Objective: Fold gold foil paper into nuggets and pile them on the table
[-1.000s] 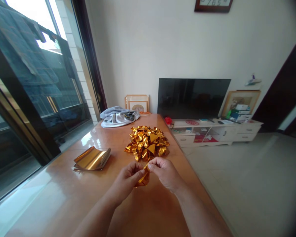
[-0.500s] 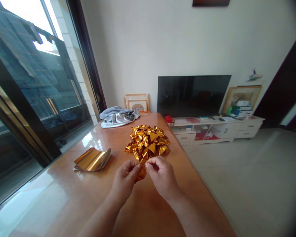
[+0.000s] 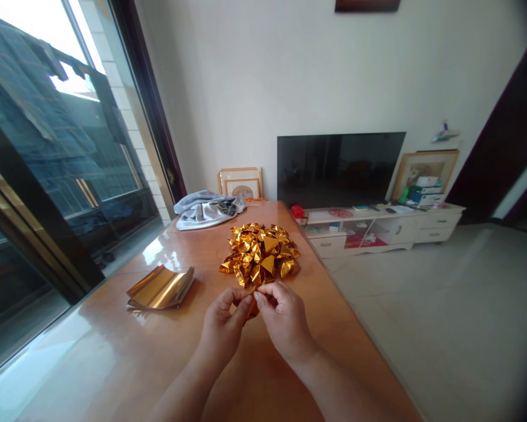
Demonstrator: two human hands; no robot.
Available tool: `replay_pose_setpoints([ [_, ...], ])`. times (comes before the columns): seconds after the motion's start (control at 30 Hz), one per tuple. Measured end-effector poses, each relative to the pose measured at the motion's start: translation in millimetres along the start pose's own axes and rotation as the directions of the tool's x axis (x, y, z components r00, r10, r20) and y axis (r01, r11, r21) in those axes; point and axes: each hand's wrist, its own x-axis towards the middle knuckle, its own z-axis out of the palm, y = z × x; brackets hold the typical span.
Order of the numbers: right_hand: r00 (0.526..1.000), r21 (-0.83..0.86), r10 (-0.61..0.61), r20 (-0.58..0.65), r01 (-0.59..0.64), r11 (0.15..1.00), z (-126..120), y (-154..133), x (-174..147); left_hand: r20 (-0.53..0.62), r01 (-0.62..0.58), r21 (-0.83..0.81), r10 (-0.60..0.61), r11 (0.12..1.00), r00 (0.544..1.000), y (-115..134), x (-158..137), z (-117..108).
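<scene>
Between my two hands is a small piece of gold foil paper (image 3: 253, 309), partly hidden by the fingers. My left hand (image 3: 226, 319) pinches its left side between thumb and forefinger. My right hand (image 3: 284, 316) pinches the upper right part, its fingertips close against the left thumb. Just beyond the hands lies a pile of folded gold foil pieces (image 3: 263, 252), shiny and pointed. To the left rests a stack of flat gold foil sheets (image 3: 162, 287), its top sheet curling.
The glossy wooden table (image 3: 166, 351) has its right edge beside my right forearm. At its far end lie a bundle of grey cloth (image 3: 206, 211) and framed pictures (image 3: 241, 183). Beyond stand a television (image 3: 340, 170) and a white cabinet (image 3: 434, 228). A glass door (image 3: 70, 176) is on the left.
My right hand has moved left, bringing its fingertips up to the left hand's on the foil piece. The whole view has shifted slightly.
</scene>
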Motion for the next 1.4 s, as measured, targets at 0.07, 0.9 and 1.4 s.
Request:
replay_pose_setpoints([
  [0.07, 1.000, 0.004, -0.001, -0.005, 0.001, 1.000, 0.0, -0.4, 0.2, -0.004, -0.019, 0.037, 0.020, 0.999, 1.000, -2.5, 0.6, -0.6],
  [0.9, 0.980, 0.259, 0.180, 0.080, -0.194, 0.946, 5.0, -4.9, 1.1, -0.040, -0.236, 0.468, 0.287, 0.852, 0.957, -4.5, 1.8, -6.1],
  [1.4, 0.927, 0.550, 0.282, 0.248, -0.375, 0.747, 3.2, -4.1, 4.5, 0.034, -0.260, 0.464, 0.276, 0.847, 0.961, -11.5, 3.4, -8.5],
])
